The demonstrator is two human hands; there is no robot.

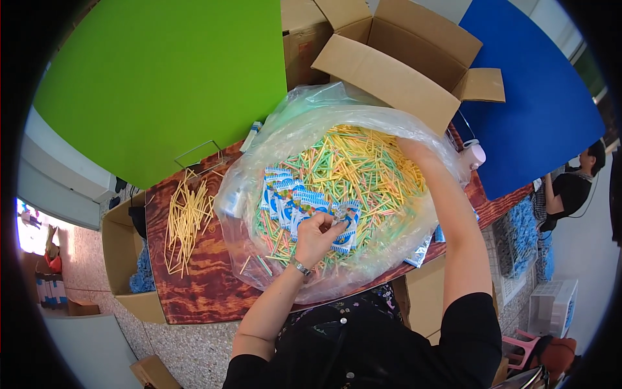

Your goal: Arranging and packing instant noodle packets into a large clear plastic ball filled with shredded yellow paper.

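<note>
A large clear plastic bag (243, 172) lies wide on the table, full of thin sticks (353, 159) in yellow, green and pink. Over the sticks' near left part runs an overlapping row of small blue-and-white packets (284, 194). My left hand (315, 240), a watch at its wrist, pinches the packet (350, 223) at the right end of that row. Stretched to the far right side of the bag is my right hand (411, 149), among the sticks at the bag's edge; its fingers are hidden.
Loose pale yellow sticks (188, 217) lie on the dark red wood-patterned table (201, 292). An open cardboard box (398, 71) stands behind the bag, between a green panel (175, 78) and a blue panel (528, 97). A pink bottle (474, 157) stands at right; another person (570, 191) sits beyond.
</note>
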